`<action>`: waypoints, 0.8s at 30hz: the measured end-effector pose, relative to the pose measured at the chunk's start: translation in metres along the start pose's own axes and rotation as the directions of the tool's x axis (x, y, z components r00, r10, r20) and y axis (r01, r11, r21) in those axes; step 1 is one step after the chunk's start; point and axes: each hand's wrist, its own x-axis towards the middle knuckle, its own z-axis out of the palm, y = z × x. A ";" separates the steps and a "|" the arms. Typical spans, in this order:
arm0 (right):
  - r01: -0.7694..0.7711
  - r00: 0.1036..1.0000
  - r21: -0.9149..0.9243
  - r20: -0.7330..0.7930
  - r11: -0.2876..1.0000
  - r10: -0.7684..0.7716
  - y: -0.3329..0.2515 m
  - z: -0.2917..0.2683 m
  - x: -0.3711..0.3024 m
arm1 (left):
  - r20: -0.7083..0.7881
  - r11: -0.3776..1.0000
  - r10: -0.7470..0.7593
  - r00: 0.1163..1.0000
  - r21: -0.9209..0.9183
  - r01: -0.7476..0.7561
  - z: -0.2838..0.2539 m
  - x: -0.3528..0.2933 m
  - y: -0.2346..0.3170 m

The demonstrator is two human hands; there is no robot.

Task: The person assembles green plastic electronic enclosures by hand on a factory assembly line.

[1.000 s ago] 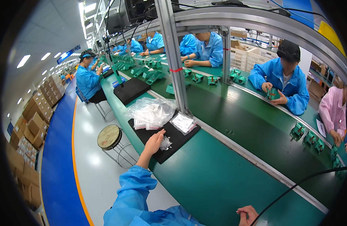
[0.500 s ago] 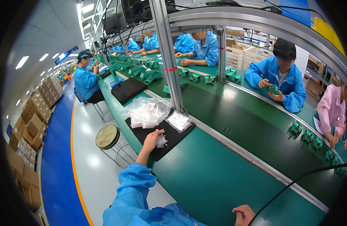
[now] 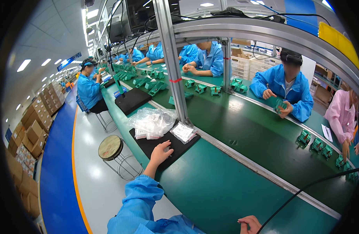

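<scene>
Your left hand (image 3: 160,153) reaches out to your left on a blue-sleeved arm and rests palm-down on a black mat (image 3: 163,143) that lies on the green workbench (image 3: 210,187). The fingers curl loosely over a small clear item on the mat; it is too small and too covered to tell what it is, or whether the hand grips it or only presses on it. Just beyond the hand, at the far end of the same mat, sits a heap of clear plastic bags (image 3: 151,123), and beside that heap, nearer the upright metal post (image 3: 174,66), lies a flat packet of small clear bags (image 3: 183,132).

Your right hand (image 3: 249,224) shows only at the bottom edge, well apart from the left hand. Its fingers are bent inward, knuckles up, close to a black cable (image 3: 304,191) that curves across the bench; you cannot tell whether it holds anything.

Behind the bench runs a dark green conveyor belt (image 3: 257,132) carrying small green parts (image 3: 316,142). Other workers in blue coats sit along the far side, one in pink at the right rim. On the pale floor to your left stands a round stool (image 3: 110,148), and cardboard boxes (image 3: 35,128) are stacked past a blue lane.
</scene>
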 end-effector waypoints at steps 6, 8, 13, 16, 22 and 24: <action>-0.004 1.000 -0.011 0.009 1.000 0.004 0.000 0.006 -0.001 | 0.011 1.000 -0.011 1.000 -0.019 0.012 -0.001 0.001 0.001; -0.004 1.000 -0.017 0.012 1.000 0.004 0.001 0.007 -0.001 | 0.015 0.995 -0.043 0.999 -0.088 0.044 0.000 0.002 0.004; 0.032 0.999 -0.004 -0.001 0.999 -0.032 0.005 0.011 -0.001 | 0.018 0.974 -0.095 0.995 -0.204 0.097 -0.002 0.002 -0.003; 0.017 1.000 0.018 -0.002 1.000 -0.017 0.007 0.011 -0.001 | 0.021 0.998 0.011 1.000 -0.068 -0.010 -0.004 -0.001 0.005; 0.029 1.000 0.007 0.005 1.000 -0.029 0.008 0.011 -0.001 | 0.108 0.958 0.186 0.977 0.202 -0.205 -0.002 -0.001 0.007; 0.030 0.999 0.007 0.014 1.000 -0.030 0.007 0.011 -0.001 | 0.114 0.960 0.170 0.979 0.204 -0.191 -0.001 -0.002 0.001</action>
